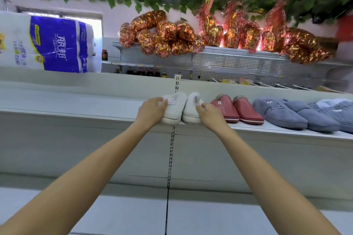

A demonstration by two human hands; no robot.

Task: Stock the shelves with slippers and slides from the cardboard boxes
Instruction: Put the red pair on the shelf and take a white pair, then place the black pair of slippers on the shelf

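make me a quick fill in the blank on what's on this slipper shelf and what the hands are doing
1. Each hand, the left hand and the right hand, grips one ____ slipper on the shelf.
2. Directly right of the white slippers sits a ____ pair.
3. Right of the red slippers, the fuzzy slippers are ____.
4. The pack of tissue rolls has a ____ label.

Missing words: white; red; blue; blue

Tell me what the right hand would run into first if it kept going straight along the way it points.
The right hand points up and back over the white slipper it already touches. Pushing on, it would probably drive that slipper toward the shelf's back panel; depth is hard to judge.
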